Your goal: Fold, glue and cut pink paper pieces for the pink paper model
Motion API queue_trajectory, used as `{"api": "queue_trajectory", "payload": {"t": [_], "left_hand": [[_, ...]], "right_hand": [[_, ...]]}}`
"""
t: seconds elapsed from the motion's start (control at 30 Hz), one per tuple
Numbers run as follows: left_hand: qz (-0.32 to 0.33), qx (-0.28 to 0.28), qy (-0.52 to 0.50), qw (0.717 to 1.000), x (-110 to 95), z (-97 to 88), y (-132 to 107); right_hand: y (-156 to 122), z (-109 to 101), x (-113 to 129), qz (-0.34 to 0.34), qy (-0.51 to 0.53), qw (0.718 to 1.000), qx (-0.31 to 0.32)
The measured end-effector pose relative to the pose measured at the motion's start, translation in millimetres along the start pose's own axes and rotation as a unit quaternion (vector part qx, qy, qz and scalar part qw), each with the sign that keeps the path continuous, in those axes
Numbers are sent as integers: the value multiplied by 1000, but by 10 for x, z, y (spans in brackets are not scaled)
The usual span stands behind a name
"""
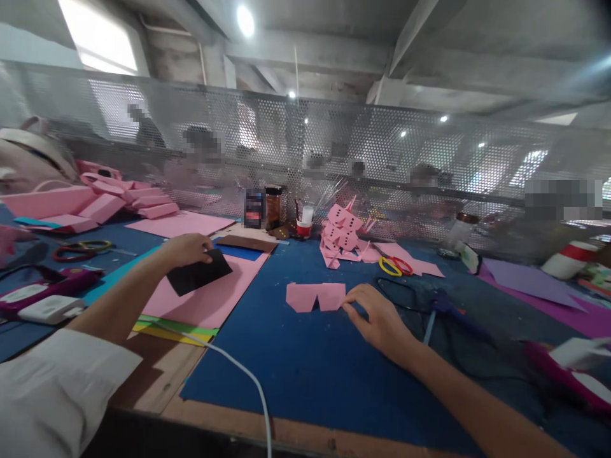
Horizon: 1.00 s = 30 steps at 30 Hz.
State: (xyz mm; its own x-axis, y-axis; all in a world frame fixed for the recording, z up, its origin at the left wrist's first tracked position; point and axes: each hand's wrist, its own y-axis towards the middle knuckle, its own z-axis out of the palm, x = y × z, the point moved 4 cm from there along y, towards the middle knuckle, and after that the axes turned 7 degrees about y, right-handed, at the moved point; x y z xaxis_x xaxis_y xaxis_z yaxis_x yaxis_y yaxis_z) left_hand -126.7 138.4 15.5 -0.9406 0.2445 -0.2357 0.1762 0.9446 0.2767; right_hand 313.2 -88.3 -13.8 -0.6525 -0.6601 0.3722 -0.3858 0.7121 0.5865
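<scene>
My left hand [187, 250] is closed on the edge of a black sheet of paper [203, 273], above a stack of coloured paper with a pink sheet [176, 305] on top. Between thumb and fingers, my right hand [377, 316] pinches the right end of a pink paper cutout [305, 296]. That cutout has slanted lower corners and a triangular notch in its bottom edge. Beyond it stands a cluster of folded pink paper pieces [340, 232] with black dots.
Scissors [395, 266] lie behind my right hand, and a blue glue gun [449, 308] with a dark cable is to its right. A white cable [238, 369] crosses the blue mat [286, 381]. Folded pink paper pieces [105, 200] are heaped at left; a perforated metal screen [382, 152] stands behind.
</scene>
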Motion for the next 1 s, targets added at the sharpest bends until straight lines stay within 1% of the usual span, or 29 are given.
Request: {"api": "queue_trajectory", "payload": {"t": [0.1,0.2,0.27,0.33,0.43,0.5,0.6,0.67,0.77,1.0], "left_hand": [[-3,-4,-42,999,-49,-38,4],[-33,-37,-115,992,-111,-86,-28],[-59,-64,-179,980,-160,-110,-64],[-71,-83,-240,965,-220,-122,-95],[-78,-92,-307,944,-312,-105,-113],[-80,-80,-337,935,-379,-65,-115],[-76,-41,-367,926,-496,18,-131],[-73,-19,-376,924,-575,68,-151],[-64,-3,-379,923,-661,125,-170],[-40,23,-379,924,-700,277,-132]], "right_hand": [[8,-11,-3,3,-5,1000,-1],[16,-23,-2,3,-11,1000,-3],[22,-28,1,4,-14,1000,-3],[27,-32,6,5,-16,1000,-3],[35,-39,12,5,-15,1000,-5],[37,-45,10,5,-16,1000,-10],[37,-49,-1,10,-19,1000,-11],[35,-46,-10,16,-21,1000,-7],[34,-41,-19,20,-25,999,-6],[40,-31,-23,8,-25,1000,-13]]}}
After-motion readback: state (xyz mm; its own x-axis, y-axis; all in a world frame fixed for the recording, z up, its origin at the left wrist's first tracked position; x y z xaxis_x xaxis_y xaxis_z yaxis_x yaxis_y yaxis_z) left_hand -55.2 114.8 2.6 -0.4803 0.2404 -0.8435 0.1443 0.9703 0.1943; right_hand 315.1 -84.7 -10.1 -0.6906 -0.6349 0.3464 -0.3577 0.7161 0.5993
